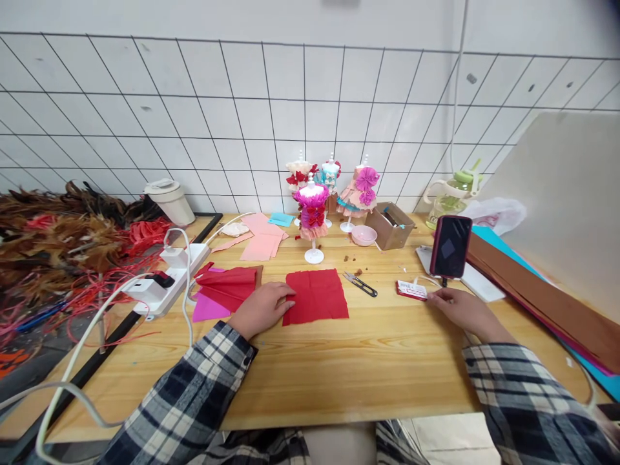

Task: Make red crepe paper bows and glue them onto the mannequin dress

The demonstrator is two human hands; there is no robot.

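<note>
Your left hand [262, 309] rests with its fingers loosely bent at the near-left edge of a red cloth [317, 296], the contact likely steadying that edge; whether it pinches or merely presses, you cannot tell here. The cloth lies flat, just to that hand's right. Your right hand [467, 313], thumb and fingers drawn close together, meets the near end of a small red-and-white box [411, 290]; whether it has hold of it is unclear. Between your hands lie the snips [360, 284], handles angled toward your right, a placement that would suit that side. Just beyond your right hand, a phone [451, 248] stands propped upright, apparently for easy viewing.

Wood grain shows from hand to hand, running down to the front edge of the bench [349, 381], the widest room for moving. Folded cloth [227, 284] crowds your left hand's far side, a corded power strip [179, 274] beyond it; brown sheets [542, 297] bound your right.
</note>
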